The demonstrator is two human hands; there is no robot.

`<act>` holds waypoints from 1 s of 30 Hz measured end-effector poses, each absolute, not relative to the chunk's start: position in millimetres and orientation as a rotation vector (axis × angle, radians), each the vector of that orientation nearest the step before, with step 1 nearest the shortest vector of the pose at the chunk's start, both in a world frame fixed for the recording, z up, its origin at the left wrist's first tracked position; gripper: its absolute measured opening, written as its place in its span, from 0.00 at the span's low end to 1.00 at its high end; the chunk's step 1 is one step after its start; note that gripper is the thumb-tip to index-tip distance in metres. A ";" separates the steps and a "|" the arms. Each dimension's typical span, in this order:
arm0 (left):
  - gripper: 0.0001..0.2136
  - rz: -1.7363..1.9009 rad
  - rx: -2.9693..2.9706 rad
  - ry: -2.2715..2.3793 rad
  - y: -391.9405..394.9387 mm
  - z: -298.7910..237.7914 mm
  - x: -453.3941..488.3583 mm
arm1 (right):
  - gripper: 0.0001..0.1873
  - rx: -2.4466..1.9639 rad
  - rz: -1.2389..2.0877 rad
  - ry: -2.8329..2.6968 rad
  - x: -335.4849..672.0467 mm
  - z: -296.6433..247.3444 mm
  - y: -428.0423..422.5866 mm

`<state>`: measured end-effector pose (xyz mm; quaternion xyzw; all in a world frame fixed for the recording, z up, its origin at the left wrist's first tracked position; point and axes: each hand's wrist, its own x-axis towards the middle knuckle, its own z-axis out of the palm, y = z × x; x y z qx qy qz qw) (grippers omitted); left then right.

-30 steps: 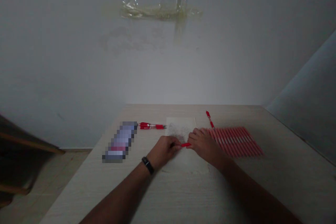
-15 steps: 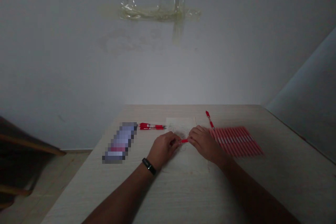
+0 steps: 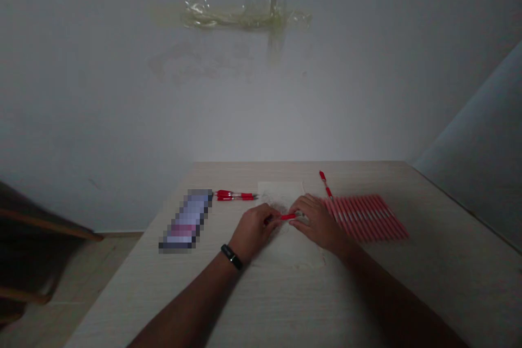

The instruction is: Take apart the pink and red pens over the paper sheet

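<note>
Both my hands meet over a sheet of paper (image 3: 281, 191) with a dark smudge on it. A short red pen part (image 3: 289, 217) runs between them. My left hand (image 3: 253, 231), with a black band on the wrist, pinches one end, and my right hand (image 3: 318, 223) holds the other, where a pale metallic bit shows. Right of my right hand lies a row of red-and-white pens (image 3: 367, 218). One red pen (image 3: 325, 185) lies beyond that hand. Left of the paper rest a few red pens (image 3: 234, 195) next to a pixelated package (image 3: 185, 220).
A pale wood-grain table (image 3: 261, 304) has its far edge against a grey wall with taped plastic film (image 3: 244, 16). A dark wooden chair (image 3: 36, 239) stands beyond the table's left edge, above a light floor.
The red pen part has risen slightly and shows longer between my hands. My right hand has shifted a little right, and the metallic bit now shows at its fingers.
</note>
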<state>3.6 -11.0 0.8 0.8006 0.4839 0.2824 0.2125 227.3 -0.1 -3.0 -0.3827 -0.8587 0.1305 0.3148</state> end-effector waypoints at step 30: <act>0.08 0.764 2.302 1.375 -12.6 7.1 -1.1 | 0.11 -1.016 0.345 -2.317 232.2 -4.7 2.7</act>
